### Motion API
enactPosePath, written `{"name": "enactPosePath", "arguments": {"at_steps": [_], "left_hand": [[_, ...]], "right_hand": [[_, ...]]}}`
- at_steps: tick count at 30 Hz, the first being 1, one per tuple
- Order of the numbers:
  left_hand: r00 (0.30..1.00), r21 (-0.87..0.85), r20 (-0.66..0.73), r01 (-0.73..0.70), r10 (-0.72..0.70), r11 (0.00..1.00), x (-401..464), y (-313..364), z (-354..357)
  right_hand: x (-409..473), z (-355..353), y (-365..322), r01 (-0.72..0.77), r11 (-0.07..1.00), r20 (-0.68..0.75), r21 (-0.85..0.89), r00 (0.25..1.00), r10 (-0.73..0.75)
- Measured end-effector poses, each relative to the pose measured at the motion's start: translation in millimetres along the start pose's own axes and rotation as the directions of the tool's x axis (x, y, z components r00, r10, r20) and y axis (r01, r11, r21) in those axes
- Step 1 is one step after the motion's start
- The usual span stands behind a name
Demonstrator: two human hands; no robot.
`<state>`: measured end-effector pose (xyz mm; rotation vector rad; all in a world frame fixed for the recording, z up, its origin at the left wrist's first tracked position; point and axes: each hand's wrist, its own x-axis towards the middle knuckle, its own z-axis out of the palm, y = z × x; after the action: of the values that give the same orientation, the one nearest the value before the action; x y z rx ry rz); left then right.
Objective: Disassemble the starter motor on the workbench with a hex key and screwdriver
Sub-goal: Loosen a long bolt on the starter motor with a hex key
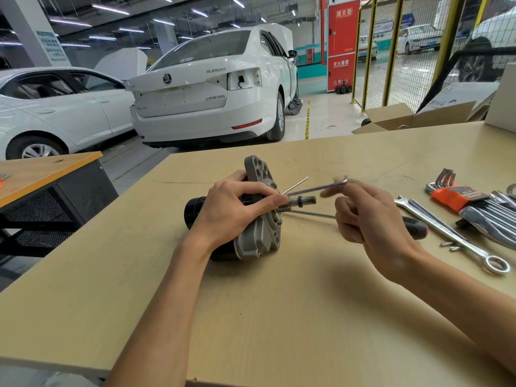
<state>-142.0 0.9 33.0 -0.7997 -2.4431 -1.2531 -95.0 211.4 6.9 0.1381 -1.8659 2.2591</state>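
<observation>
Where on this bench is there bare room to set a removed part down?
Bare workbench lies between the two forearms, nearer than the starter motor, and beyond the motor toward the far edge. The right side is crowded: screwdriver, combination wrench, hex key set and small loose bolts.

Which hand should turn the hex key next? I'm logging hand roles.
Probably the right hand: it already pinches the hex key, while the left hand grips the starter motor.

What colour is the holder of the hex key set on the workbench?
Orange, with a dark label; the holder shows in the head view, at the right on the workbench.
</observation>
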Motion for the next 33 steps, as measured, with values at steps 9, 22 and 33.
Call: {"name": "enactPosePath", "arguments": {"at_steps": [9,22,33], "left_hand": [[1.0,0.01,0.005,-0.007,0.007,1.0,-0.3,-2.7,-0.8],[1.0,-0.003,-0.002,0.004,-0.004,1.0,0.2,-1.6,-0.1],[1.0,0.011,0.009,-0.001,0.001,1.0,0.7,-3.9,-0.7]], "right_hand": [[-1.4,-1.9,-2.8,0.037,0.998,0.147,0.052,0.988,-0.044],[-3.2,1.0,-2.1,0.063,0.998,0.036,-0.006,0.997,-0.062],[-1.4,0.1,-4.9,-0.038,0.998,0.173,0.042,0.984,0.03]]}}
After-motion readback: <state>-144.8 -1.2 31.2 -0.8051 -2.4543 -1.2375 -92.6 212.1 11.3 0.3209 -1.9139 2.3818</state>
